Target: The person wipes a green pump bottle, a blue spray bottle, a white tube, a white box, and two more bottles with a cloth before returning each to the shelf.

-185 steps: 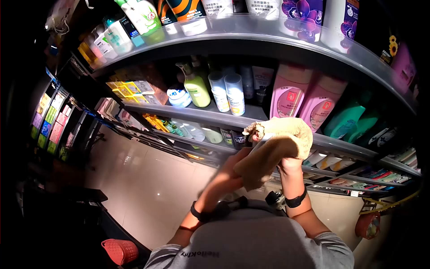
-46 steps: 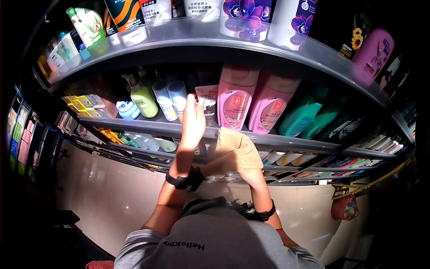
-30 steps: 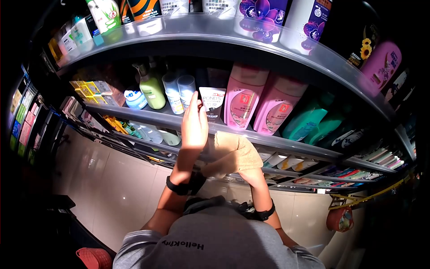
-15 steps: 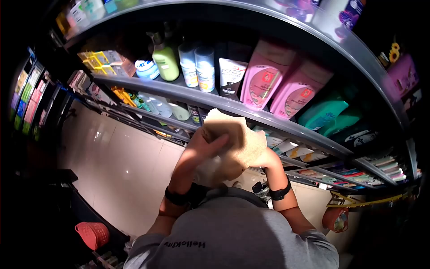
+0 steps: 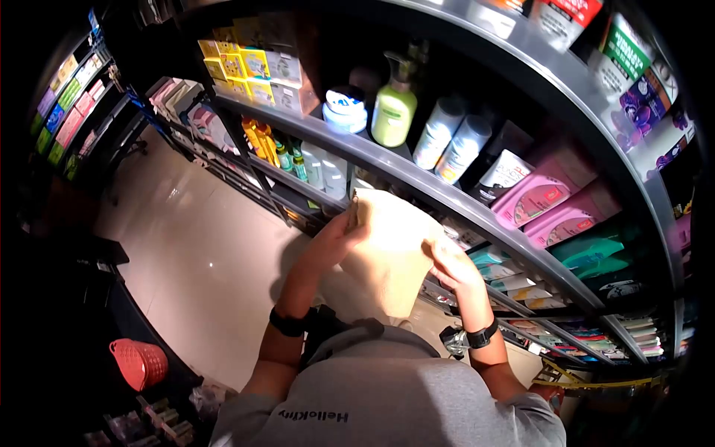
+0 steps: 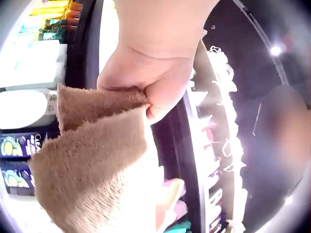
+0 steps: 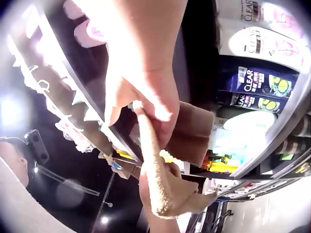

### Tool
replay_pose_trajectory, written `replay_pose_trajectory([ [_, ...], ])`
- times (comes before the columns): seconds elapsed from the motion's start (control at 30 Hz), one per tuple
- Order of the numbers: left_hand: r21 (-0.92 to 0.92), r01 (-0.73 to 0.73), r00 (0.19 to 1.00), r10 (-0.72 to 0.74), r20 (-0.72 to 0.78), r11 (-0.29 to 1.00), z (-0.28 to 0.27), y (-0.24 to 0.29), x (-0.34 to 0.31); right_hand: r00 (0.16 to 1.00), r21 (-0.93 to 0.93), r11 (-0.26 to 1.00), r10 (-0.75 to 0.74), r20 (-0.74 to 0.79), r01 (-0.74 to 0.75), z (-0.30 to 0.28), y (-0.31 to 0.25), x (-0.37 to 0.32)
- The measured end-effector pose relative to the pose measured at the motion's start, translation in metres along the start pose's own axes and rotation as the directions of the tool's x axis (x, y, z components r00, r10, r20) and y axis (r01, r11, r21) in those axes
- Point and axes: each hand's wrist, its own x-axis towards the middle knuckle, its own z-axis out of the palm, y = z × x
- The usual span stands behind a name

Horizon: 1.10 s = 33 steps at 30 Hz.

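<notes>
Both hands hold a beige terry cloth [image 5: 395, 235] spread in front of the body. The left hand [image 5: 334, 242] grips its left edge, and in the left wrist view that hand's thumb and fingers [image 6: 163, 97] pinch a folded-over part. On the other side, the right hand [image 5: 456, 262] pinches the cloth's right edge; the right wrist view shows the fabric [image 7: 158, 189] hanging from between its thumb and fingers. Beyond the cloth, on the middle shelf, a POND'S face wash tube [image 5: 503, 177] stands between light-blue spray cans [image 5: 463, 149] and pink bottles [image 5: 532, 197].
A shelf edge [image 5: 357, 149] runs close beyond the hands. A green pump bottle [image 5: 393, 112], a blue-and-white jar [image 5: 344, 110] and yellow boxes [image 5: 242, 65] stand farther left. Dark CLEAR bottles [image 7: 257, 82] fill a lower shelf. A red basket [image 5: 140, 363] is behind at left.
The POND'S tube stands farther forward than at first. The left hand, straight beside it a second ago, has drawn back and gripped the cloth, now spread between both hands. The head view has turned left.
</notes>
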Motion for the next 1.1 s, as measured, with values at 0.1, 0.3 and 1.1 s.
replay_pose_trajectory([
  [0.1,0.085,0.067,0.98,-0.082,0.182,0.994,-0.057,0.001,0.014,0.975,-0.251,0.943,-0.223,0.003,0.216,0.032,-0.011,0.038],
  [0.3,-0.012,-0.282,0.681,0.209,0.702,0.959,-0.111,0.047,0.018,0.765,-0.584,0.545,-0.181,0.618,0.601,0.067,-0.041,0.055],
  [1.1,0.527,-0.511,0.827,0.557,0.084,0.679,-0.076,0.036,0.056,0.504,-0.997,0.045,-0.864,-0.006,0.066,0.094,0.034,0.124],
])
